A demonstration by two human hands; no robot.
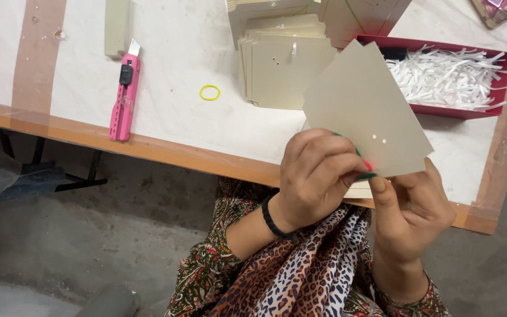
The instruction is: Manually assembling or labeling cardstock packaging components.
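Both hands meet over the near edge of the surface, holding a small stack of beige cards tilted up toward the camera. The left hand is clenched around the cards' lower left corner, its fingers curled over the front face, with a black band on the wrist. A small green and red piece shows between the fingertips at the card's lower edge; what it is cannot be told. The right hand grips the cards from below and behind, thumb pressed up against the bottom edge just beside the left fingertips. Two tiny punched holes sit near the cards' lower middle.

Farther back on the surface lies a pile of similar beige cards, with more card pieces stacked behind it at the far edge. To the right of that pile stands a red tray filled with shredded white paper. A yellow rubber band lies on the white covering left of the pile. Farther left, a pink utility knife rests with its blade out, pointing away, beside a pale beige block. The surface has an orange-brown border along its near edge, and below it the person's patterned clothing fills the foreground.
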